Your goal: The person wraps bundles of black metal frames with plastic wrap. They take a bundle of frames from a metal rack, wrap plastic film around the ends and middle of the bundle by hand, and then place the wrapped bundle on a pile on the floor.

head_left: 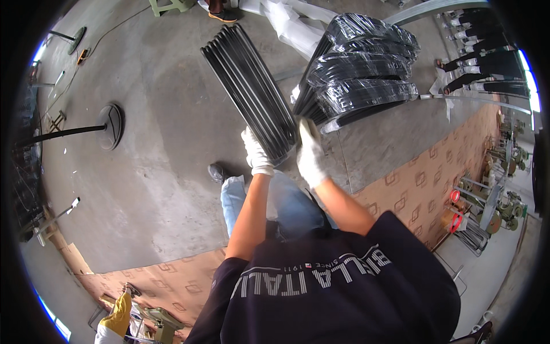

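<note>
A bundle of black rods or tubes (249, 86), lying side by side with rounded ends, is held tilted in front of me. My left hand (256, 152), in a white glove, is closed on the left side of its near end. My right hand (310, 153), gloved alike, presses along the right side of that end, its fingers partly hidden. Just right of the bundle stands a stack of similar black bundles (366, 66), their curved ends wrapped in shiny clear film. Whether the held bundle touches the stack I cannot tell.
White plastic sheeting (295, 28) lies behind the stack, near a person's shoe (222, 16). On the left, a round black base (113, 126) with a pole stands on the grey floor. More black pieces (487, 63) are lined up far right. Patterned pinkish flooring (418, 178) runs nearer me.
</note>
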{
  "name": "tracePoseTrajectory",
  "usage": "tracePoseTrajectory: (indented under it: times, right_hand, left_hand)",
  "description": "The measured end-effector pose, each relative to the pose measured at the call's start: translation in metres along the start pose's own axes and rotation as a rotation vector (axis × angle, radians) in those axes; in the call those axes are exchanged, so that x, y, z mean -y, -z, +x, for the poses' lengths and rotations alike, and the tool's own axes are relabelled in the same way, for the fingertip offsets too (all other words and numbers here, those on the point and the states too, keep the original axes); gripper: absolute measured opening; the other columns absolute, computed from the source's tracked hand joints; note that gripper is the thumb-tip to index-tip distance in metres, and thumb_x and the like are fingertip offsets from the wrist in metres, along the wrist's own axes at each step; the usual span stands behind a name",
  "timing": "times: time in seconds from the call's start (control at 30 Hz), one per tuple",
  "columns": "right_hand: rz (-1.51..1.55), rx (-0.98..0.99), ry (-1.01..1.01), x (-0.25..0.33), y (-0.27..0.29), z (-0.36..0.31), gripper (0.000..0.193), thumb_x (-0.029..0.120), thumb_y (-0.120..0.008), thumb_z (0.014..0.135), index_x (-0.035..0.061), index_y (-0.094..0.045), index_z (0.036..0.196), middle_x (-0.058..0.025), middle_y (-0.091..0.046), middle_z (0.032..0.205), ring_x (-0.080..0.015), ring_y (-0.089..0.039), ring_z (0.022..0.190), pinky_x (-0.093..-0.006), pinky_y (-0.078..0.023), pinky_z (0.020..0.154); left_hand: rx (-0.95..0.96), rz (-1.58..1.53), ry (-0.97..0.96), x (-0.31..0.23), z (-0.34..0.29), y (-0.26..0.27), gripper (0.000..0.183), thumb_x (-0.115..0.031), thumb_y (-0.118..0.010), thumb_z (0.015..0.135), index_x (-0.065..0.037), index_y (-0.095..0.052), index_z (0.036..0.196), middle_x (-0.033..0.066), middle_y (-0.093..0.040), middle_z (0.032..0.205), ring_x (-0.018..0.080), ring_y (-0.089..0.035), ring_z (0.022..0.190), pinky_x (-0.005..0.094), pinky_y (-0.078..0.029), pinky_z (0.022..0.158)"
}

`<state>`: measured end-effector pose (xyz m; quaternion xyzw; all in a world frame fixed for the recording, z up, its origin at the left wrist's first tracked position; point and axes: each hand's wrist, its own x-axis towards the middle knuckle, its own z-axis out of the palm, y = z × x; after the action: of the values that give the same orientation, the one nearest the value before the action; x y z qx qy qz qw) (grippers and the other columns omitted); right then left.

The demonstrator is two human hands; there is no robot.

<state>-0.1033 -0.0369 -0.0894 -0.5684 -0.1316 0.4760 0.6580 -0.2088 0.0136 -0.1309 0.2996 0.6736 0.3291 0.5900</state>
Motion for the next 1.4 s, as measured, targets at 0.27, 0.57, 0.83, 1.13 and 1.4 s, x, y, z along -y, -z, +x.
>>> tracePoseTrajectory:
  times: [0.27,0.57,0.83,1.13,1.4]
  right_hand:
    - [-0.738,0.127,0.416,0.002,-0.008,-0.018,0.119,0.028,-0.084,0.054,0.0082,-0.003,0.138,-0.0244,-0.028,0.13,-0.036,-0.034,0.121,-0.0431,-0.034,0.099]
    - [0.013,-0.237,0.118,-0.026,-0.028,-0.007,0.075,0.02,-0.073,0.065,0.0092,-0.026,0.123,-0.011,-0.044,0.112,-0.0238,-0.046,0.1,-0.035,-0.043,0.083]
    - [-0.151,-0.314,0.176,-0.017,-0.047,-0.009,0.038,0.013,-0.064,0.076,0.01,-0.047,0.11,0.0009,-0.058,0.097,-0.0129,-0.056,0.081,-0.0279,-0.05,0.069]
    - [-1.547,-0.185,0.222,0.072,-0.114,0.0,0.1,0.027,-0.078,0.059,0.0018,-0.018,0.136,-0.0303,-0.044,0.117,-0.0392,-0.047,0.109,-0.042,-0.041,0.095]
    - [-1.655,-0.297,0.145,0.072,-0.178,0.071,0.078,0.033,-0.07,0.059,-0.004,-0.036,0.118,-0.0264,-0.05,0.112,-0.0352,-0.054,0.105,-0.0389,-0.046,0.088]
  left_hand:
    - [0.24,0.072,-0.469,0.003,-0.005,-0.016,0.033,-0.022,-0.055,0.086,-0.006,-0.051,0.115,0.0084,-0.062,0.103,0.0167,-0.06,0.089,0.0289,-0.049,0.076]
    - [0.303,-0.126,-0.138,0.002,0.008,-0.018,0.05,-0.024,-0.066,0.079,-0.006,-0.045,0.121,0.0061,-0.06,0.102,0.0148,-0.057,0.085,0.0277,-0.046,0.074]
    - [0.754,-0.328,-0.146,-0.024,0.027,0.054,0.066,-0.021,-0.077,0.062,-0.005,-0.049,0.12,0.0027,-0.059,0.099,0.0142,-0.058,0.086,0.026,-0.048,0.077]
    - [0.935,-0.481,-0.005,-0.008,-0.029,0.067,0.067,-0.024,-0.078,0.056,-0.005,-0.052,0.115,0.0016,-0.056,0.1,0.0146,-0.052,0.093,0.0305,-0.043,0.084]
    - [0.767,-0.533,-0.109,0.0,-0.046,0.072,0.055,-0.023,-0.074,0.059,-0.005,-0.055,0.108,0.0027,-0.058,0.094,0.0141,-0.054,0.087,0.0294,-0.043,0.081]
